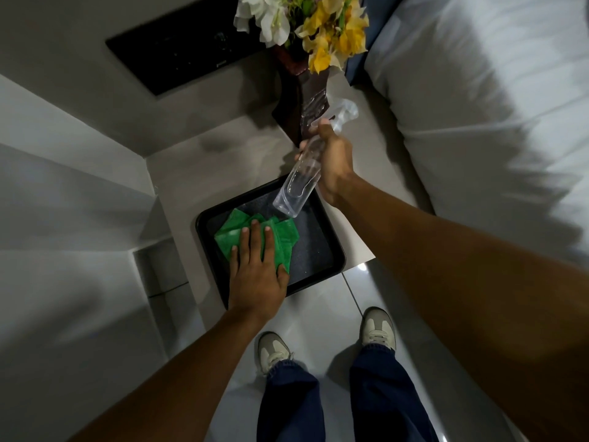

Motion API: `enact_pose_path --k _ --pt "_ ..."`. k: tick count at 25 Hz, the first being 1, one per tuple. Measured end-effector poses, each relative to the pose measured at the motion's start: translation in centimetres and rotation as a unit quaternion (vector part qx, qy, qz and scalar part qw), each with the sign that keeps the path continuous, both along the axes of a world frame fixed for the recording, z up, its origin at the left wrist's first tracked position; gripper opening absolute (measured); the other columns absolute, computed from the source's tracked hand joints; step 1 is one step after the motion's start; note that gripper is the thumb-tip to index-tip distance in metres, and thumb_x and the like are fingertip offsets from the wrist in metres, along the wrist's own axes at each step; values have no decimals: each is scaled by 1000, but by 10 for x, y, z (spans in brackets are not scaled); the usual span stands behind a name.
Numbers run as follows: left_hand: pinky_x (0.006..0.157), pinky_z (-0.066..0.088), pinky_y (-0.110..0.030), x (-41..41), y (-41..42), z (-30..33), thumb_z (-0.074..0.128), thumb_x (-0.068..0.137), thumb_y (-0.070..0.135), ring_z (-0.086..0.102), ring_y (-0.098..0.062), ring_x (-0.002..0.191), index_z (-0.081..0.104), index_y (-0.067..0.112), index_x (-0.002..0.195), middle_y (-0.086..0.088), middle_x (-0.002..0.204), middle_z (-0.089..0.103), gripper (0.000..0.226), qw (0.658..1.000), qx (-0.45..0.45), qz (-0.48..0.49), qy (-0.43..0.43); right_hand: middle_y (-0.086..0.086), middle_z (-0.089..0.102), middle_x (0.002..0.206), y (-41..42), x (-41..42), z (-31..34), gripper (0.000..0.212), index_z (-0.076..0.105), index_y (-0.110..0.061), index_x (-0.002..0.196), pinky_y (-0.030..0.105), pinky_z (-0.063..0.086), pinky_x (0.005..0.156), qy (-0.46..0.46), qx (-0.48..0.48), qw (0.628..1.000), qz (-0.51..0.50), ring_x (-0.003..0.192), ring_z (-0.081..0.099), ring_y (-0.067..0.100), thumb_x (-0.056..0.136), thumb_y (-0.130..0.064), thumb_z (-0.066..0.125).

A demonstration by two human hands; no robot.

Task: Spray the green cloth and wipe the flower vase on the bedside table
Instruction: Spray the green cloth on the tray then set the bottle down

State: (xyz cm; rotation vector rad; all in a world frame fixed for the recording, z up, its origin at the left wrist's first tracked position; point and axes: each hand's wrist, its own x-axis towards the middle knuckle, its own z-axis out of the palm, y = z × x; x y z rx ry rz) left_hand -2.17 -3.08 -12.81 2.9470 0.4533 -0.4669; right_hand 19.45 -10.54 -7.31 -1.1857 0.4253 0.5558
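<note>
A folded green cloth point(282, 239) lies in a black tray point(318, 250) at the near edge of the bedside table point(229, 161). My left hand point(256, 269) rests flat on the cloth, fingers spread and thumb at its near edge. My right hand point(333, 161) grips a clear spray bottle point(298, 186) by the neck. The bottle is tilted, its base hanging over the tray's far right part, its nozzle up by the vase. A dark brown vase point(294, 100) with white and yellow flowers point(306, 27) stands at the back of the table, just beyond the bottle.
A bed with a white pillow point(478, 106) runs along the right, close to the table. A black panel point(185, 55) sits on the wall behind the vase. My feet in pale sneakers point(377, 330) stand on a glossy tile floor below the table's front edge.
</note>
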Motion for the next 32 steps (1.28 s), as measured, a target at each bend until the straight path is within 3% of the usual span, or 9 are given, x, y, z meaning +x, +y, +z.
enact_pose_path --k 7,9,11,14,16,18,23,30,32 --pt "112 25 -55 0 -1 0 32 82 35 24 -39 144 27 4 151 -22 157 26 76 1000 5 4 0 9 61 72 5 -10 -9 19 51 -8 103 32 56 55 -9 -15 1000 -11 53 63 17 101 -26 45" --pt "113 24 -54 1 -3 1 31 81 35 23 -38 145 26 4 151 -21 158 24 77 1000 1 7 -3 11 67 85 10 -17 -12 32 54 -9 109 43 59 72 -110 -118 987 -5 76 68 24 96 -37 49" --pt "115 20 -54 -1 -3 2 30 80 36 19 -37 146 22 5 152 -20 160 19 79 1000 -13 11 -3 9 67 88 16 -26 -8 38 54 -9 111 48 58 77 -224 -177 959 8 82 67 25 92 -42 51" --pt "118 14 -53 -1 -2 2 28 82 37 9 -35 149 15 7 154 -16 162 9 80 999 -35 18 -6 7 62 81 30 -33 8 29 48 2 117 30 51 68 -353 -162 921 30 72 59 12 94 -15 52" --pt "118 13 -53 -2 0 1 30 83 37 6 -33 149 14 8 154 -16 163 8 79 998 -50 23 -8 23 61 87 44 -33 17 30 45 10 117 30 47 69 -415 -167 891 70 76 58 24 91 -5 52" --pt "118 14 -54 -4 0 0 32 83 37 7 -33 149 14 8 154 -16 163 8 79 998 -55 22 -6 26 58 95 57 -31 20 28 46 10 114 34 47 76 -462 -192 856 126 84 57 31 94 -8 52" --pt "117 17 -53 -5 7 1 42 86 38 6 -33 150 14 9 155 -15 163 7 80 997 -72 11 13 18 61 99 82 -7 15 36 62 2 104 31 46 81 -523 -273 762 267 93 60 26 92 -32 60" --pt "117 20 -48 -9 10 0 50 86 42 12 -31 149 19 12 154 -12 163 12 81 997 -74 9 -7 14 63 102 85 -6 -1 46 65 -2 110 28 47 80 -524 -283 713 369 91 59 20 87 -42 65" --pt "117 20 -47 -10 7 2 52 85 41 13 -31 149 20 12 154 -12 163 13 81 997 -72 29 -14 15 64 105 82 -7 -4 48 64 -1 113 34 51 84 -524 -268 723 363 94 60 22 87 -41 66"
